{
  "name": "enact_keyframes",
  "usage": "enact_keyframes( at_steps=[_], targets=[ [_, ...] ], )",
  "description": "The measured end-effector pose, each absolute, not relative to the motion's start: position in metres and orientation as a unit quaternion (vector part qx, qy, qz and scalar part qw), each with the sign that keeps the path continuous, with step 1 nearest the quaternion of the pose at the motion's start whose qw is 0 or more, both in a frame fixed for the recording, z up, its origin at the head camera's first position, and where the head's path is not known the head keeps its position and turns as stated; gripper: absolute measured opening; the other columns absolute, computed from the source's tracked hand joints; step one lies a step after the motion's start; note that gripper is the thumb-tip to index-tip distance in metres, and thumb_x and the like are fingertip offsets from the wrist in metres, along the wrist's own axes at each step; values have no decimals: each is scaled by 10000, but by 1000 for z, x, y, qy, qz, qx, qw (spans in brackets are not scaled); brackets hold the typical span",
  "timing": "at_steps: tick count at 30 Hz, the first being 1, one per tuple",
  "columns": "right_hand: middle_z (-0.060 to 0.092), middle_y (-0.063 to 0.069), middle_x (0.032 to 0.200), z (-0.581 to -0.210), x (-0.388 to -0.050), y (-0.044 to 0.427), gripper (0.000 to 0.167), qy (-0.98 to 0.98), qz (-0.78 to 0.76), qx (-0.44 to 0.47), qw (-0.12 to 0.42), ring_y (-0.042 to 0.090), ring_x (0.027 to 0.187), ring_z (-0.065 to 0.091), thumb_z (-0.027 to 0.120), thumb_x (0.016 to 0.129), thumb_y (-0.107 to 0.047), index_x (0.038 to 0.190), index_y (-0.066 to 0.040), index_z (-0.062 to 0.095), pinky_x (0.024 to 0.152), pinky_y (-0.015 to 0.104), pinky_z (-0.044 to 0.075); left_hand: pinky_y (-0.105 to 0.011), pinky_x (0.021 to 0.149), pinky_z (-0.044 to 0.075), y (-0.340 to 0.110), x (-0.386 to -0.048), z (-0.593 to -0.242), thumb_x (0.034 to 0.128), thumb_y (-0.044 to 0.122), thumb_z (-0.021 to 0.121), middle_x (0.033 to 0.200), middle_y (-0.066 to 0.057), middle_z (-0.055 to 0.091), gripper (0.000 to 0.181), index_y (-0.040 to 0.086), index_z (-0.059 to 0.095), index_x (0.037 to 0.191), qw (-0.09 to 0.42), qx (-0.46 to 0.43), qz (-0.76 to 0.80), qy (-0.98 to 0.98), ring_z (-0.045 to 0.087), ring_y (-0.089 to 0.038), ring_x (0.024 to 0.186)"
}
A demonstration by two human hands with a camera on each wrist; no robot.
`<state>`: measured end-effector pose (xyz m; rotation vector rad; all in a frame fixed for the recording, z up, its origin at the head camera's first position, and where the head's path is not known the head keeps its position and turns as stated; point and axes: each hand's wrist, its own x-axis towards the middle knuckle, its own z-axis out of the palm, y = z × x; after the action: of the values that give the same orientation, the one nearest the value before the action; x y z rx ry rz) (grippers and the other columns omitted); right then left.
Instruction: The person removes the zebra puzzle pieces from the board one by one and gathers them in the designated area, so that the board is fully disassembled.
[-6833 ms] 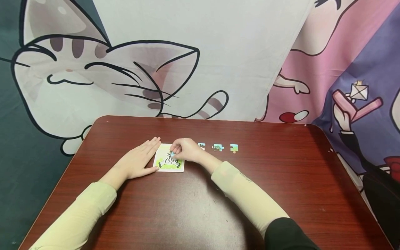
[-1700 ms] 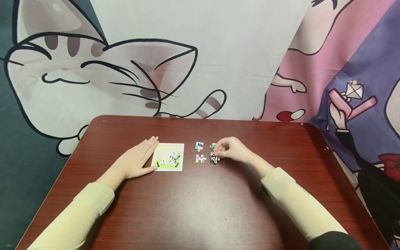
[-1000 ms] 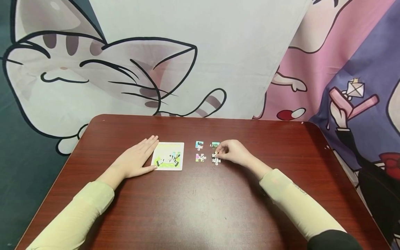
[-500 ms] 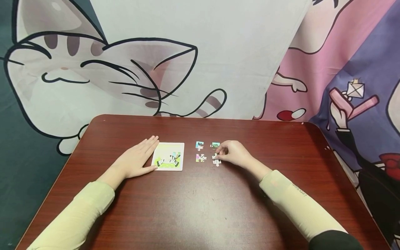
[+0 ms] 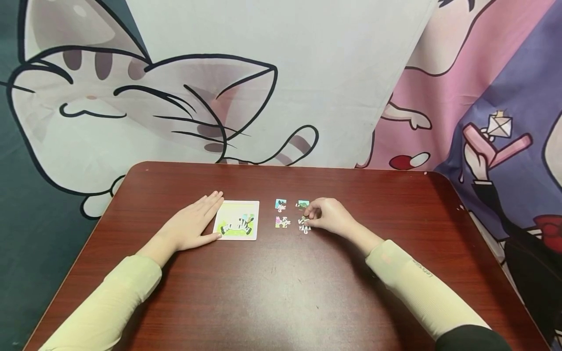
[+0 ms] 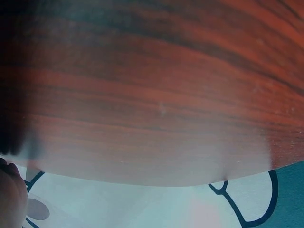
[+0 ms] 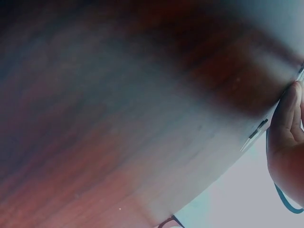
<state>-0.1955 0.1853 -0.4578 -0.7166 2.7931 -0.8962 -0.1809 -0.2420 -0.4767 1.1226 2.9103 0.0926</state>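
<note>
My left hand [image 5: 190, 224] lies flat with straight fingers against the left side of a white-bordered puzzle board [image 5: 232, 209], its thumb at the lower corner. On the board a zebra body shows on green, with pieces at its right end. To the right, my right hand [image 5: 329, 214] pinches a black-and-white jigsaw piece [image 5: 304, 227] between curled thumb and fingertips, low at the tabletop. Nearby lie a blue zebra-head piece [image 5: 280, 204], a pink-and-white piece [image 5: 282, 222] and a green-blue piece [image 5: 302, 204]. The right fingers hide part of the pinched piece.
The reddish-brown wooden table [image 5: 263, 292] has rounded far corners. Behind it hangs a white cloth [image 5: 342, 83] printed with a cat, beside a pink and purple one. In the right wrist view a thin piece [image 7: 254, 135] appears nearly edge-on.
My right hand has gone from the board, where it held a blue piece, rightward to the loose pieces. The black-and-white piece has shifted slightly and turned under its fingertips. My left hand stays put.
</note>
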Motion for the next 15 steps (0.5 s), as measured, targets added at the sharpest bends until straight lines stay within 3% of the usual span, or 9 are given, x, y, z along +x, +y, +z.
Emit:
enact_keyframes(
  at_steps=[15],
  targets=[
    [703, -81, 735, -459, -193, 183, 142, 934, -279, -216, 55, 11, 688, 603, 892, 835, -214, 851, -150, 766, 704, 224, 511, -515, 1327, 295, -241, -179, -475, 997, 535, 637, 1749, -226, 249, 946, -61, 286, 1642, 10, 358, 33, 933, 260, -374, 1634]
  ],
)
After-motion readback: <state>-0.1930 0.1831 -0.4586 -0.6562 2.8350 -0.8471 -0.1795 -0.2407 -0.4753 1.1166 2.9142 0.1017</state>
